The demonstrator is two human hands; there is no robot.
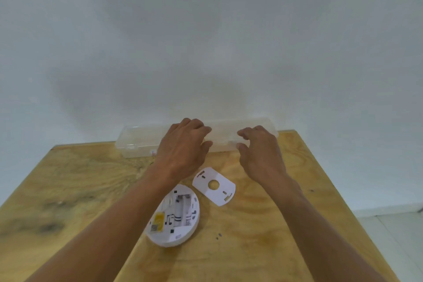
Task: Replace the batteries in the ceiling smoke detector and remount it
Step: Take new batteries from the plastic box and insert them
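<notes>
The white round smoke detector (180, 220) lies back-up on the wooden table (263, 236), its battery compartment open and showing bare white slots. Its flat white mounting plate (214, 186) lies just to the right, apart from it. A long clear plastic box (137, 142) sits at the table's far edge against the wall. My left hand (183, 144) grips the box near its middle, fingers curled over the top and thumb at the front. My right hand (261, 151) grips it further right, fingers on the lid and thumb on the front edge. No batteries are visible.
A plain pale wall (206, 41) rises directly behind the table. The table's right edge drops to a light tiled floor (393, 236). Bare wood lies to the left and right of the detector.
</notes>
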